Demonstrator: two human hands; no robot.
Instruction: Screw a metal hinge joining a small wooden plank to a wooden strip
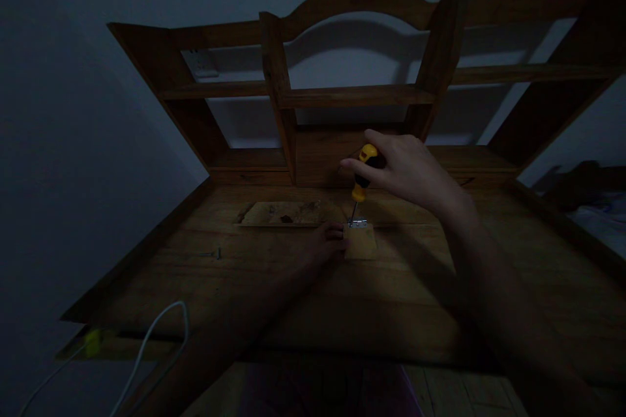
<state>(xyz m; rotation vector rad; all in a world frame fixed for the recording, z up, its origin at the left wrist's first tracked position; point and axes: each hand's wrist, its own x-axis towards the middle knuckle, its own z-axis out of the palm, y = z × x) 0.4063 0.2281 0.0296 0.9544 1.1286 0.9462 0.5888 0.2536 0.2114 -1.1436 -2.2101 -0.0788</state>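
My right hand [403, 166] is closed around the yellow and black handle of a screwdriver [359, 194]. The tool points down, slightly tilted, and its tip meets a small metal hinge [359, 223]. This hinge lies along the far edge of a small, pale wooden board [360, 244] on the desk. At the board's left edge, the fingers of my left hand [327, 244] hold it; the thumb is hard to make out in the dim light. Behind my left hand lies a longer wooden strip [283, 212] with a rough left end and dark marks.
A wooden desk [195, 287] carries a shelf unit [357, 98] along its back, against the wall. Left of my hands lies a small T-shaped metal thing [218, 253]. A white cable [147, 339] hangs over the front left edge near something yellow [92, 342].
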